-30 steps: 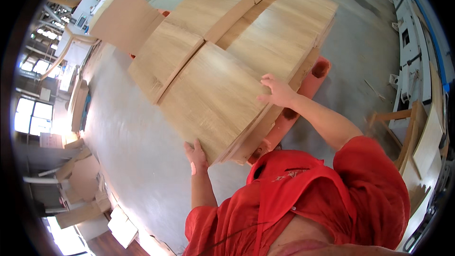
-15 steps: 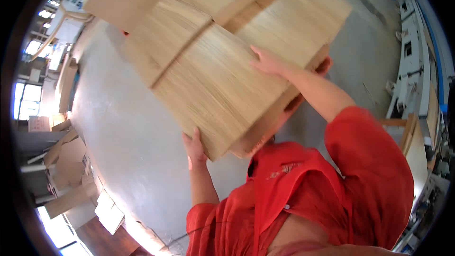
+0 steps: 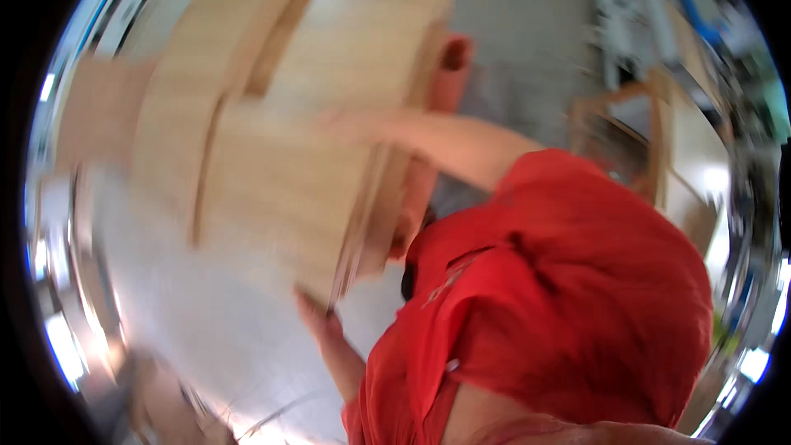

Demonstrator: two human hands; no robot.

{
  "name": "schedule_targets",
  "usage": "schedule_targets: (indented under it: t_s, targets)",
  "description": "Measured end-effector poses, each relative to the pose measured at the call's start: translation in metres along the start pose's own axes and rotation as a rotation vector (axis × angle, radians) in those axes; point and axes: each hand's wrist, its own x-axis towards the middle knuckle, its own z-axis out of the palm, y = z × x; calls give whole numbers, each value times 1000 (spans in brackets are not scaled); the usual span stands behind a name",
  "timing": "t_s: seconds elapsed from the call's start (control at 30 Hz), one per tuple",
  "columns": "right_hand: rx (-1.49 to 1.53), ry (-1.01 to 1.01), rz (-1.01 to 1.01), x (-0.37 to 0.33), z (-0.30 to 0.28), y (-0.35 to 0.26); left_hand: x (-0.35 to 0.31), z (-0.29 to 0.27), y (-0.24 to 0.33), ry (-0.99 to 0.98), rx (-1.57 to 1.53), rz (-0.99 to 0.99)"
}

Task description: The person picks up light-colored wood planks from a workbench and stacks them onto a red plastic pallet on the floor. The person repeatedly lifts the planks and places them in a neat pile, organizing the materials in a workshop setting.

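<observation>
A light wood-grain panel [image 3: 284, 189] lies on top of a stack of similar boards, its near edge lifted a little off the layers below. My left hand [image 3: 321, 321] grips this panel at its near left corner, fingers at the edge. Across the top face, near the right side, rests my right hand [image 3: 350, 125], stretched out flat and blurred by motion. Beyond a dark seam sits another wood-grain board [image 3: 177, 115], with a raised wooden strip [image 3: 276, 21] to its right. Under the stack, an orange-red pallet [image 3: 451, 74] shows along the right side.
Grey floor [image 3: 222, 313] spreads left of the stack. A brown board [image 3: 103, 111] juts out at the far left. To the right stand a wooden frame [image 3: 659, 132] and white machinery [image 3: 630, 16]. Blurred cardboard pieces [image 3: 161, 400] lie at the lower left.
The view has swung, so the stack appears turned and further left. Its near edge now shows a gap between the top panel and the boards below. Both hands stay at the panel.
</observation>
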Motion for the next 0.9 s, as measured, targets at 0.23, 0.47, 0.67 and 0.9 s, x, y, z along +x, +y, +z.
schedule_targets:
  t_s: [0.23, 0.47, 0.67, 0.9]
  targets:
    - [-229, 428, 45, -126, -36, 36, 20, -29, 1, 103, -9, -168]
    - [-533, 824, 692, -406, -151, 120, -13, 15, 5, -70, 217, -83]
    - [-785, 1147, 1394, -697, -232, 193, -23, 39, 0, 996, 1297, 546]
    - [-854, 1094, 1361, -762, -170, 213, -92, 260, -136, 14, 1444, 1408]
